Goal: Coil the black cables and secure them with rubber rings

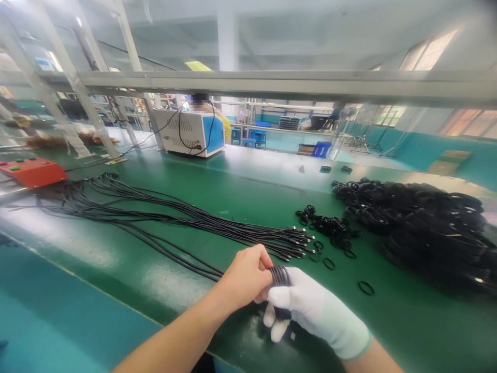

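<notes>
In my gloved right hand (pixel 306 305), closed around it, is a black cable (pixel 280 277) wound into a small coil. My bare left hand (pixel 246 274) is closed at the coil's left side, its fingertips against the loops; part of the grip is hidden. Just beyond my hands lie the plugs (pixel 303 241) of a long bundle of straight black cables (pixel 186 215), which stretches away to the left. To the right of those plugs sits a small heap of black rings (pixel 332 228), with a few loose rings (pixel 366 288) nearer to me.
A big pile of coiled black cables (pixel 423 223) covers the right of the green table (pixel 256 194). At the far left stands an orange control box (pixel 33 172). A white and blue machine (pixel 194 132) is at the back edge, below a metal rail (pixel 248 83). Someone is behind it.
</notes>
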{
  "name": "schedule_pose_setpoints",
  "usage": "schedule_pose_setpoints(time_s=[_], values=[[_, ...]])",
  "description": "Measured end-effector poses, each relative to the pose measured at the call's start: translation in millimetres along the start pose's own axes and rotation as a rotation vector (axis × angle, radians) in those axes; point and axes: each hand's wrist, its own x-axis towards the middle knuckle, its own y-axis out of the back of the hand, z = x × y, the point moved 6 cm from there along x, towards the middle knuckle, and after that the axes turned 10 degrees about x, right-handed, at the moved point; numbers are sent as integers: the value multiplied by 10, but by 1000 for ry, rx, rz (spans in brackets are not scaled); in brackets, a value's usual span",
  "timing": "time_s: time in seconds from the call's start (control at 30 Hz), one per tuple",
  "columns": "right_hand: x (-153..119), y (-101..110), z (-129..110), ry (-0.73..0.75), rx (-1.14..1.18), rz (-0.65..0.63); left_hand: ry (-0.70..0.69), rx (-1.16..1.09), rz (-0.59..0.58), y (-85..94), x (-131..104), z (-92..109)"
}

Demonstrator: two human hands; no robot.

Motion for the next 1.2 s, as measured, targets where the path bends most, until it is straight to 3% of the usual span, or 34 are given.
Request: schedule_pose_setpoints(time_s=[0.1,0.3,0.4,0.5,0.6,0.67,0.8,0.9,0.97,1.07,1.13,1.2], values=[[12,60,39,-22,9,45,-64,106,52,52,19,39],[9,147,70,56,323,22,-160,206,31,312,42,107],[-103,333,-178,165,399,73,-156,266,57,426,155,57],[-388,708,-631,428,484,264,-210,395,81,402,355,96],[-715,1034,-940,626,502,484,-325,549,80,170,561,281],[-810,1110,-998,652,486,532,-399,594,56,-89,681,429],[-761,1065,-934,607,467,481,-532,629,4,-666,882,634],[-678,1006,-872,547,468,389,-588,614,-24,-887,970,684],[-640,985,-843,507,472,342,-580,575,-29,-836,970,688],[-597,958,-812,490,446,354,-519,498,-31,-544,851,673],[-552,920,-787,509,389,421,-412,271,-78,-339,712,625],[-472,852,-745,527,306,498,-261,-121,-157,-235,551,541]])
